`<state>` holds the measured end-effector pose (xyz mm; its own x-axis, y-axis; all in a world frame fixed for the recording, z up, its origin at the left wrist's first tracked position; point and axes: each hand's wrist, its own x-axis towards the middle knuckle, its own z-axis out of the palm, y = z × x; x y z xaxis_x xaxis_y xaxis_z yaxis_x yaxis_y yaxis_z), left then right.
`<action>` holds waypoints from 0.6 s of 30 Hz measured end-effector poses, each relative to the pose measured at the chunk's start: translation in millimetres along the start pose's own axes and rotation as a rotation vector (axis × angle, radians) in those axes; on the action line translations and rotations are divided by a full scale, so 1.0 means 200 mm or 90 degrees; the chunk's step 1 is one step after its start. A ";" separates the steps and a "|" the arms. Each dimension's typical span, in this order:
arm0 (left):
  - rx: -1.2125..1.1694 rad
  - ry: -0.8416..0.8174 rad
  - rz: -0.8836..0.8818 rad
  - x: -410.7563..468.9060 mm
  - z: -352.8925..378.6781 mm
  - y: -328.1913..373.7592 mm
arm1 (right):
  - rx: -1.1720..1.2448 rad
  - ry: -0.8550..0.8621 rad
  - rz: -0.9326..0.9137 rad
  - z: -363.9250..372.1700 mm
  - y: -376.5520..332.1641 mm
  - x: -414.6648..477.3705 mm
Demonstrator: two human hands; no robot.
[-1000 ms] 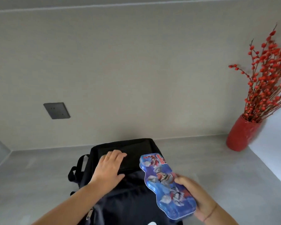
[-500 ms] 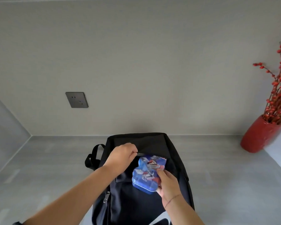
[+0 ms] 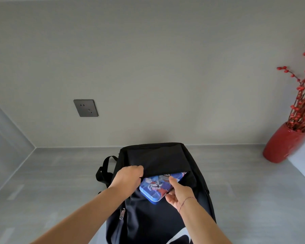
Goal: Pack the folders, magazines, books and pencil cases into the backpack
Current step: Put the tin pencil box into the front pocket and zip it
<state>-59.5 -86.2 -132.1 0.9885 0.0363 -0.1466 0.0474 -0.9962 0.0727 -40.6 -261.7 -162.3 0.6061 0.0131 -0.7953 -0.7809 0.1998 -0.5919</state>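
A black backpack (image 3: 158,155) lies flat on the grey surface in front of me. My left hand (image 3: 128,176) grips the upper edge of its front pocket opening and holds the fabric lifted. A blue pencil case (image 3: 155,188) with cartoon figures sits halfway inside that pocket, its far end hidden under the black flap. My right hand (image 3: 177,194) holds the case's near right corner, thumb on top and fingers underneath.
A red vase (image 3: 280,145) with red berry branches stands at the back right against the wall. A dark wall socket (image 3: 85,108) sits on the wall at the left. A white panel edge (image 3: 303,155) juts in at the right.
The pencil case has gone from held above the backpack to halfway inside the pocket. My left hand moved from lying flat on the bag to gripping the pocket's edge.
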 end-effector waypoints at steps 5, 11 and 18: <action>-0.034 0.022 0.019 -0.03 -0.04 -0.02 | 0.021 0.076 -0.030 0.08 0.02 0.00; -0.058 0.026 0.044 -0.08 -0.07 0.01 | 0.179 0.036 0.001 0.26 -0.01 -0.02; -0.130 0.042 0.007 -0.09 -0.06 -0.05 | 0.219 -0.148 0.043 0.21 0.00 -0.01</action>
<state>-76.5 -75.8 -117.8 0.9961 0.0369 -0.0798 0.0574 -0.9604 0.2728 -35.3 -221.0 -154.8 0.6035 0.2502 -0.7571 -0.7484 0.5055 -0.4295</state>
